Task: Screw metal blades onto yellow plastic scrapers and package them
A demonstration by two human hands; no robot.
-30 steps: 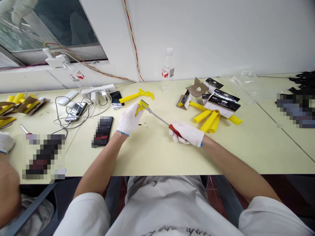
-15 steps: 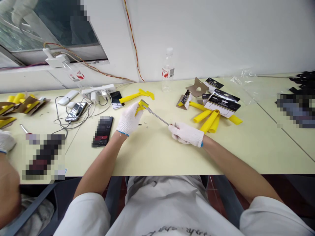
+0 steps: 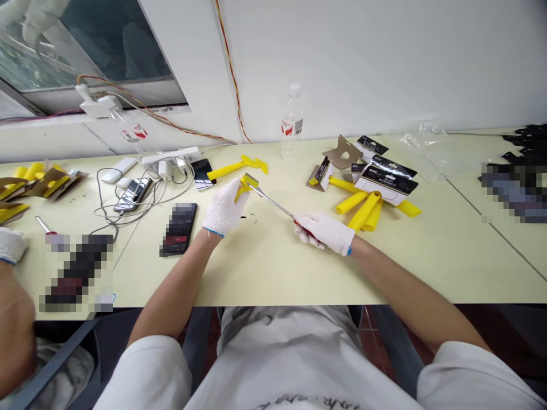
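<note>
My left hand (image 3: 225,208), in a white knit glove, is closed around a small yellow plastic scraper piece (image 3: 245,181) with a flat grey edge. My gloved right hand (image 3: 323,230) grips a screwdriver (image 3: 277,205) by its red handle, mostly hidden in the palm. The long metal shaft points up and left, and its tip meets the yellow piece at my left fingertips. Just behind lies a yellow scraper (image 3: 237,166) with a long handle. Small dark bits (image 3: 243,217) lie on the table near my left hand.
Yellow handles (image 3: 362,212) and printed cards (image 3: 387,181) pile up at right. A water bottle (image 3: 292,125) stands at the back. Phones (image 3: 179,228), cables and a power strip (image 3: 171,156) lie left. At far left is another person's gloved hand (image 3: 12,246).
My right hand has turned on the screwdriver's handle, so more of the red grip shows under the fingers. My left hand and the yellow piece stay nearly still.
</note>
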